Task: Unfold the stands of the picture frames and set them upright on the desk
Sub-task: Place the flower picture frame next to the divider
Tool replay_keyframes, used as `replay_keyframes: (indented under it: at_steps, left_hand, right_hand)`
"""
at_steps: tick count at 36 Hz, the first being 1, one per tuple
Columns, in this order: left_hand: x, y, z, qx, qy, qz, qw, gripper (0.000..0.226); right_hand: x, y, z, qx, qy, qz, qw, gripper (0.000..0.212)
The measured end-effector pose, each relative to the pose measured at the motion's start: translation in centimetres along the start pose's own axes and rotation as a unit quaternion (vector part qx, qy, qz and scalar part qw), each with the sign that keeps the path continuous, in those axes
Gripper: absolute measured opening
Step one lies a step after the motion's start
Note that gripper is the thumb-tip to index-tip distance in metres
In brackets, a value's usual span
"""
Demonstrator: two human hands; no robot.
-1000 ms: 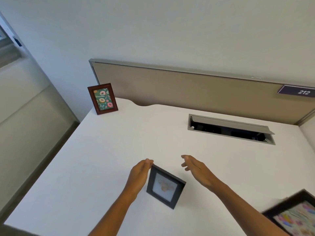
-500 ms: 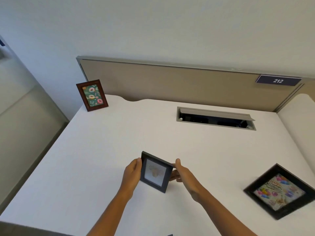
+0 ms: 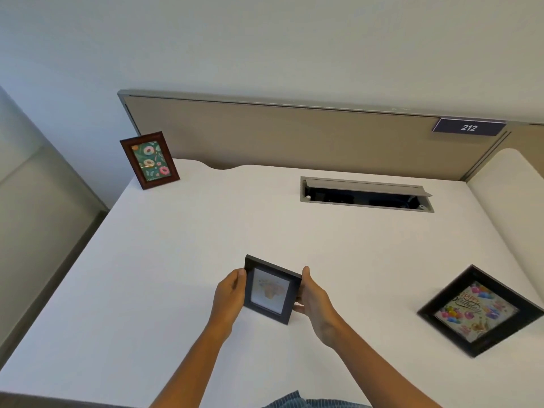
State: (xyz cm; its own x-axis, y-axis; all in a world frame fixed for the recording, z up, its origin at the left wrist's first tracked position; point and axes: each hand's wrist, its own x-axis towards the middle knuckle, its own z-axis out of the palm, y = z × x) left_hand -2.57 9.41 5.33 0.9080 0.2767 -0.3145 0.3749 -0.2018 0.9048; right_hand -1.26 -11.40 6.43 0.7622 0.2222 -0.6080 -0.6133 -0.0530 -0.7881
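Note:
A small black picture frame [image 3: 269, 290] stands near the front middle of the white desk [image 3: 176, 260], its pale picture facing me. My left hand [image 3: 229, 295] grips its left edge and my right hand [image 3: 313, 298] grips its right edge, fingers reaching behind it. Its stand is hidden behind the frame. A brown frame with a doughnut picture [image 3: 149, 159] stands upright at the desk's far left corner. A larger black frame with a birthday picture [image 3: 479, 310] lies flat at the right.
A tan partition [image 3: 294, 136] with a "212" label [image 3: 468, 128] runs along the desk's back. An open cable tray [image 3: 366, 195] is sunk into the desk at the back right. The desk's left edge drops off to the floor.
Both hands closed in from either side of the small black frame and now grip its edges. The camera view has shifted, bringing the birthday frame fully into sight.

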Motion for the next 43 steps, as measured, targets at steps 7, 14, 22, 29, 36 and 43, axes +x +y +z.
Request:
replay_keyframes:
  at_steps: [7, 14, 22, 29, 36, 43]
  left_hand:
    - [0.3, -0.1, 0.0, 0.008, -0.005, -0.006, 1.0, 0.037]
    - [0.8, 0.3, 0.5, 0.013, -0.022, -0.009, 1.0, 0.043]
    - [1.2, 3.2, 2.8, 0.015, -0.032, 0.014, 0.999, 0.037]
    - [2.0, 8.1, 6.8, 0.026, -0.069, 0.045, 0.996, 0.033]
    - [3.0, 15.1, 14.0, 0.024, -0.099, 0.089, 0.991, 0.033]
    - [4.8, 21.0, 22.9, -0.013, -0.153, 0.123, 0.981, 0.034]
  right_hand:
    - [-0.6, -0.8, 1.0, 0.031, 0.011, 0.0, 0.999, 0.075]
    - [-1.0, -1.6, 0.9, 0.047, 0.032, -0.003, 0.998, 0.072]
    - [-1.3, -3.7, -1.6, 0.076, 0.07, -0.033, 0.994, 0.069]
    - [-1.3, -7.0, -6.9, 0.096, 0.122, -0.087, 0.984, 0.062]
    - [-1.9, -11.7, -15.0, 0.108, 0.175, -0.136, 0.969, 0.041]
    - [-3.2, -17.1, -24.3, 0.109, 0.235, -0.192, 0.947, 0.045]
